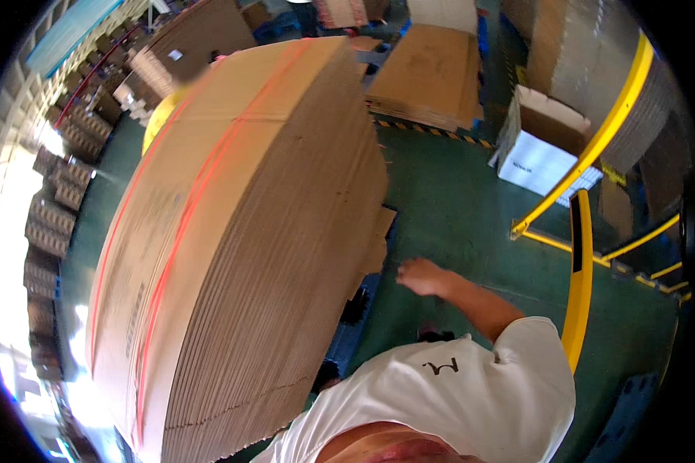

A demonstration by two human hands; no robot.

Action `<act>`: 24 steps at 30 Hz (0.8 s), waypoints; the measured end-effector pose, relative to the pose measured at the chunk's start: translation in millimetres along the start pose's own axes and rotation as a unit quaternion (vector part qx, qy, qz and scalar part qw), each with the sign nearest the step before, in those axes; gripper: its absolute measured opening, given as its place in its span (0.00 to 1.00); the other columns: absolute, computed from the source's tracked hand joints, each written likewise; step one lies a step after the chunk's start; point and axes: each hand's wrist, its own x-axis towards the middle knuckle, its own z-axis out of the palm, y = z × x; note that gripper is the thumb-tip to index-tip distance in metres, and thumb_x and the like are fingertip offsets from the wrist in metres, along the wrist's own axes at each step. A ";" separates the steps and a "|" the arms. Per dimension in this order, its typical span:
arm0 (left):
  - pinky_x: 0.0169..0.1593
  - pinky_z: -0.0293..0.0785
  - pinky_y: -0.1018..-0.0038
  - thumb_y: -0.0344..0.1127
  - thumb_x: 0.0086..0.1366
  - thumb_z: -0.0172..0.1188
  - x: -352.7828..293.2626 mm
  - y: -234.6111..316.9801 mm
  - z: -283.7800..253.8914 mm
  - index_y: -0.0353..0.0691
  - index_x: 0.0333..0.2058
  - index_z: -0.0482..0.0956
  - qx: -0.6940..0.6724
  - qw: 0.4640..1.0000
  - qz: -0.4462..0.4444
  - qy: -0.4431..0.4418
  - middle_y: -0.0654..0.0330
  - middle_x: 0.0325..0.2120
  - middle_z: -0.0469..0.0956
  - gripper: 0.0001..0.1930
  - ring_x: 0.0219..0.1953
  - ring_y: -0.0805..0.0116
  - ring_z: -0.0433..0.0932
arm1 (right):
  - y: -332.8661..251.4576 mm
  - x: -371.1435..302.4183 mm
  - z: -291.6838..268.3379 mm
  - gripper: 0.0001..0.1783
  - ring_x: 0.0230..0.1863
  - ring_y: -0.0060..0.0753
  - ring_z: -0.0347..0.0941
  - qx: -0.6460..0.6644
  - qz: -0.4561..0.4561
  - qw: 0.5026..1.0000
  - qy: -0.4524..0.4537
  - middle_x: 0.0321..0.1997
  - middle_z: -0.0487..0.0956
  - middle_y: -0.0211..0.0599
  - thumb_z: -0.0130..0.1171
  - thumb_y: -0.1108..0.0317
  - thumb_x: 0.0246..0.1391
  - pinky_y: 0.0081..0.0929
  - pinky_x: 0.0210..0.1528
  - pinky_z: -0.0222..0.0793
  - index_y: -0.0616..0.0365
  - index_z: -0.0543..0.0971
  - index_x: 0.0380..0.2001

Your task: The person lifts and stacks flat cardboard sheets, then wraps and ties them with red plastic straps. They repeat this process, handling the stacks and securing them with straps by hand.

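A tall stack of flat brown cardboard sheets (286,231) stands close on my left, bound with red-pink straps (179,231) over its top. The layered edges of the sheets face me. Under the stack, part of a blue pallet (363,320) shows. My right hand (421,276) hangs over the green floor, just right of the stack and apart from it. Its fingers are curled in, and I see nothing in them. My left hand is out of sight; the stack or my body hides that side.
A yellow rail (581,270) and a yellow frame (594,147) rise at my right. Near the frame stands an open white box (537,174). More flat cardboard (428,69) lies ahead. Beyond the stack, a person in yellow (156,123) is partly hidden. Stacks of cartons (50,224) line the far left.
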 end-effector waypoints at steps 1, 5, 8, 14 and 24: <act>0.30 0.71 0.73 0.37 0.61 0.41 12.3 8.8 13.2 0.39 0.40 0.71 0.055 0.998 -0.014 -0.027 0.55 0.30 0.75 0.13 0.27 0.70 0.73 | 6.6 -17.8 27.5 0.11 0.41 0.44 0.68 0.050 0.027 0.995 -0.086 0.36 0.73 0.40 0.47 0.68 0.46 0.39 0.40 0.67 0.54 0.75 0.32; 0.27 0.70 0.72 0.33 0.60 0.43 91.6 25.5 19.2 0.38 0.39 0.71 -0.139 0.982 0.011 -0.124 0.56 0.29 0.75 0.11 0.26 0.71 0.72 | 52.6 -75.0 68.9 0.10 0.41 0.43 0.69 0.136 0.082 0.981 -0.110 0.37 0.74 0.40 0.49 0.67 0.45 0.39 0.40 0.68 0.54 0.75 0.32; 0.24 0.69 0.72 0.27 0.56 0.48 134.8 61.5 34.6 0.37 0.35 0.72 -0.289 0.953 -0.045 -0.075 0.58 0.25 0.73 0.08 0.24 0.70 0.71 | 109.4 -90.2 64.1 0.11 0.40 0.44 0.70 0.163 0.171 0.967 -0.090 0.35 0.74 0.41 0.50 0.67 0.44 0.40 0.38 0.69 0.54 0.75 0.33; 0.23 0.68 0.73 0.29 0.56 0.49 182.5 166.7 102.9 0.38 0.32 0.73 0.054 0.989 -0.075 -0.114 0.59 0.21 0.72 0.06 0.22 0.71 0.70 | 227.6 -118.4 60.2 0.12 0.40 0.47 0.69 0.228 0.336 0.914 0.009 0.35 0.74 0.43 0.51 0.66 0.43 0.39 0.40 0.67 0.56 0.75 0.34; 0.21 0.67 0.75 0.35 0.57 0.49 440.9 428.7 271.8 0.38 0.29 0.74 0.184 0.973 0.058 -0.125 0.61 0.18 0.72 0.08 0.20 0.72 0.71 | 371.1 -222.0 208.5 0.14 0.32 0.40 0.74 0.495 0.586 0.627 0.134 0.34 0.76 0.47 0.49 0.66 0.47 0.29 0.35 0.68 0.57 0.75 0.37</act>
